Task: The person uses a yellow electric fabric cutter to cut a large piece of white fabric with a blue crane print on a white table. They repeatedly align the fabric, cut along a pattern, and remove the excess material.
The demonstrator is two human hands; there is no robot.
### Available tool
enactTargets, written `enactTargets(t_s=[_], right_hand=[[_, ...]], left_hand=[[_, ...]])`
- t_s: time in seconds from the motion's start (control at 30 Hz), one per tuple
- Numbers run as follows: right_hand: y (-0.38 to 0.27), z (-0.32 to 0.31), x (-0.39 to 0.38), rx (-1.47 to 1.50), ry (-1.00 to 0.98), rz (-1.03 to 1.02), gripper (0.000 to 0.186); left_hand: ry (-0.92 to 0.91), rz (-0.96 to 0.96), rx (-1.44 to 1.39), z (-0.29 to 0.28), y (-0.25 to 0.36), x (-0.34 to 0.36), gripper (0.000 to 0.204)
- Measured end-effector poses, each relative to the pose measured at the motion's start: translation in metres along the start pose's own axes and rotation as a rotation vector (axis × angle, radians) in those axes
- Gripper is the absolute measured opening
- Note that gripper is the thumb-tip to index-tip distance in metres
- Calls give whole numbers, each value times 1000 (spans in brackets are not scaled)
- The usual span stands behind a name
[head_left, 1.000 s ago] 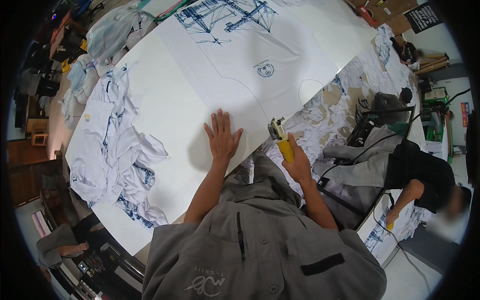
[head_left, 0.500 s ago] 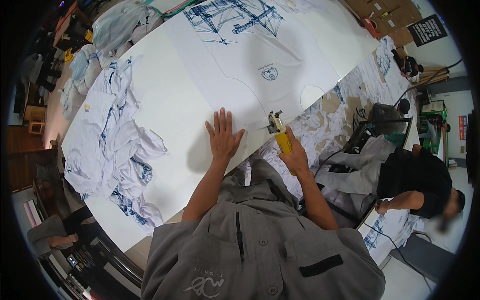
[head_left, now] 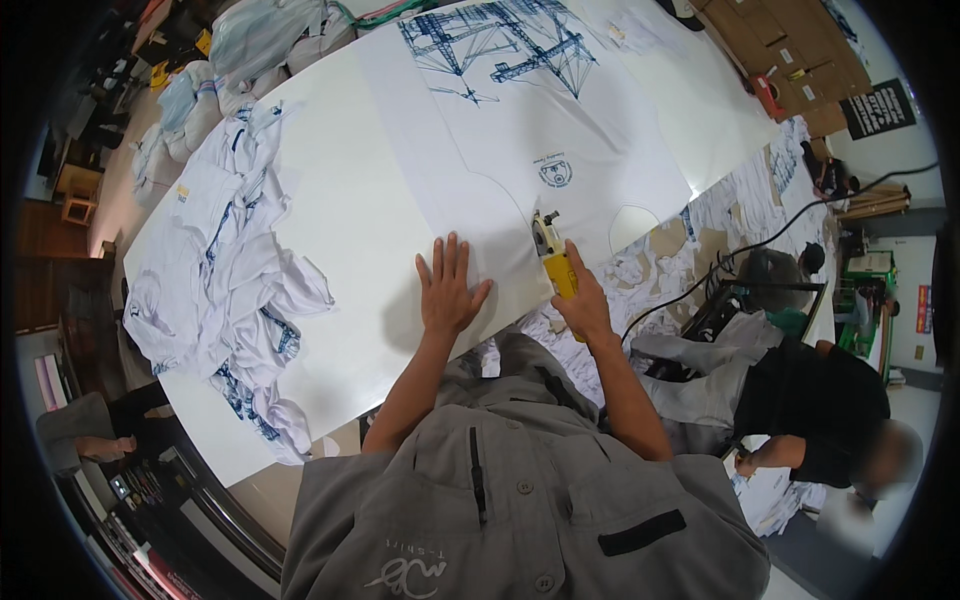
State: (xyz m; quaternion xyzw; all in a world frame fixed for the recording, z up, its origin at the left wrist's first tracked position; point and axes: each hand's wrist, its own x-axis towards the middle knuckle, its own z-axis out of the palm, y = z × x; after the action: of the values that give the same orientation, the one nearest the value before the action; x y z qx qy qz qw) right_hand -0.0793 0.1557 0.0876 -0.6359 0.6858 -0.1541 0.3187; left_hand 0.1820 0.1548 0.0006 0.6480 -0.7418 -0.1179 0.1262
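Note:
White printed fabric lies spread over a white table, with blue crane drawings at its far end and a round emblem nearer me. A curved line runs across it. My right hand grips a yellow handheld electric fabric cutter, whose metal head sits on the cloth beside that line. Its blade edge is too small to make out. To the left of the cutter, my left hand lies flat with fingers stretched out, fingertips on the near edge of the fabric and palm by the bare tabletop.
Crumpled white and blue printed cloth covers the table's left end. Bagged bundles stand beyond it. Fabric scraps heap below the right edge, where a black cable runs. A co-worker in black bends at the right.
The cutter in my right hand has moved a little farther onto the fabric, along the curved line. My left hand stays flat. The whole view has shifted slightly.

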Motion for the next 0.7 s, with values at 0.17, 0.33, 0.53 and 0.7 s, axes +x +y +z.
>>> enactTargets(t_s=[0.17, 0.33, 0.53, 0.7], right_hand=[[-8, -6, 25, -4, -37, -23, 104], [-18, -12, 51, -28, -87, -21, 105], [-22, -14, 80, -56, -106, -101, 105], [-26, -17, 104, -84, -145, -143, 105]], left_hand=[[-8, -12, 10, -3, 1, 1, 86], [-20, -27, 1, -6, 2, 1, 87], [-17, -44, -15, -10, 4, 3, 87], [-43, -78, -5, -15, 6, 4, 85]])
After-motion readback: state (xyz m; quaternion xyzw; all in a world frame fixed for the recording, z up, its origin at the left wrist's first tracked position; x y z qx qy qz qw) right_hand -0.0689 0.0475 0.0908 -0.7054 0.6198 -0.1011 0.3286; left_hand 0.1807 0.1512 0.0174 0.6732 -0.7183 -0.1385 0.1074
